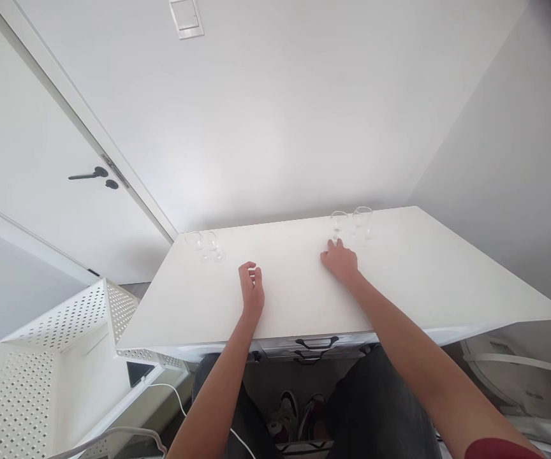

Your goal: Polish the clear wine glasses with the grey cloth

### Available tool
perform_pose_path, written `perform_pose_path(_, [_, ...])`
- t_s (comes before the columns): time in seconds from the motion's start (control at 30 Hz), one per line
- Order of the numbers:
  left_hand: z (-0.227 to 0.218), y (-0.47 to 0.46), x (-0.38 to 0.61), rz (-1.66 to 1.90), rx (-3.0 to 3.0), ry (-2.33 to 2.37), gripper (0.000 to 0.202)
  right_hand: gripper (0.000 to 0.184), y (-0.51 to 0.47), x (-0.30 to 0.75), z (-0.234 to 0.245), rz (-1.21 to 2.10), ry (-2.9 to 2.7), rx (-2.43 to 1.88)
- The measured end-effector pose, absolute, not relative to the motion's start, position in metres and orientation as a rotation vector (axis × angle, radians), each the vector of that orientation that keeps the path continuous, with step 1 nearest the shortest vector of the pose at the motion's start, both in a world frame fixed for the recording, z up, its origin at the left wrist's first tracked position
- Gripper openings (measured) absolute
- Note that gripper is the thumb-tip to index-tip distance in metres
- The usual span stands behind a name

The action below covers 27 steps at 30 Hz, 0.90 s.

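I sit at a white table [414, 280]. My left hand [251, 287] rests on its edge near the middle, fingers loosely curled and empty. My right hand [340, 260] lies palm down on the tabletop, its fingertips just short of the foot of a clear stemmed glass [338, 224]. A second clear glass [362, 221] stands beside that one on the right. Two more clear glasses [208, 245] stand at the far left of the table, apart from my left hand.
A white perforated metal cart [41, 357] stands at the lower left with a white cable beside it. A door with a black handle [88, 174] is on the left. White walls close the back and right. Drawers with black handles [316, 344] sit under the table.
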<state>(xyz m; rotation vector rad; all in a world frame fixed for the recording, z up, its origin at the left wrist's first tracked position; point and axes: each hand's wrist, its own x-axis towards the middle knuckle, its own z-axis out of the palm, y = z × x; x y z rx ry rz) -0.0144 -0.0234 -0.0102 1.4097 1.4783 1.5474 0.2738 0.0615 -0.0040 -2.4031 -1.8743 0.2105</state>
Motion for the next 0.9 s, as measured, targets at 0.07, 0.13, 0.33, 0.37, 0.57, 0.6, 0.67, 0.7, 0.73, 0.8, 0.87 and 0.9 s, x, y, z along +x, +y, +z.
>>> perform_pose_path(0.07, [-0.012, -0.023, -0.015, 1.538, 1.408, 1.487, 0.024, 0.064, 0.065, 0.275, -0.005, 0.218, -1.845, -2.412])
perform_pose_path(0.13, [-0.013, -0.022, -0.016, 1.532, 1.406, 1.492, 0.024, 0.065, 0.067, 0.275, -0.006, 0.229, -1.809, -2.421])
perform_pose_path(0.33, [-0.015, -0.021, -0.016, 1.522, 1.402, 1.499, 0.024, 0.066, 0.073, 0.278, -0.009, 0.228, -1.776, -2.414])
perform_pose_path(0.37, [-0.015, -0.022, -0.016, 1.522, 1.403, 1.5, 0.024, 0.066, 0.074, 0.279, -0.01, 0.222, -1.778, -2.406])
perform_pose_path(0.57, [-0.014, -0.022, -0.016, 1.537, 1.422, 1.507, 0.024, 0.066, 0.076, 0.28, -0.011, 0.218, -1.77, -2.421])
perform_pose_path(0.6, [-0.014, -0.022, -0.016, 1.535, 1.423, 1.507, 0.024, 0.066, 0.076, 0.28, -0.011, 0.217, -1.768, -2.423])
perform_pose_path(0.67, [-0.013, -0.022, -0.016, 1.527, 1.418, 1.512, 0.023, 0.066, 0.075, 0.279, -0.009, 0.224, -1.76, -2.431])
perform_pose_path(0.7, [-0.013, -0.022, -0.016, 1.523, 1.416, 1.514, 0.023, 0.066, 0.075, 0.278, -0.008, 0.233, -1.754, -2.437])
perform_pose_path(0.73, [-0.013, -0.022, -0.016, 1.521, 1.416, 1.513, 0.023, 0.066, 0.074, 0.277, -0.007, 0.243, -1.749, -2.443])
perform_pose_path(0.8, [-0.012, -0.021, -0.016, 1.532, 1.424, 1.505, 0.023, 0.066, 0.073, 0.277, -0.005, 0.255, -1.74, -2.45])
perform_pose_path(0.87, [-0.012, -0.021, -0.015, 1.548, 1.433, 1.494, 0.023, 0.066, 0.072, 0.276, -0.005, 0.246, -1.731, -2.447])
perform_pose_path(0.9, [-0.012, -0.021, -0.015, 1.555, 1.432, 1.489, 0.024, 0.065, 0.072, 0.276, -0.005, 0.236, -1.726, -2.442])
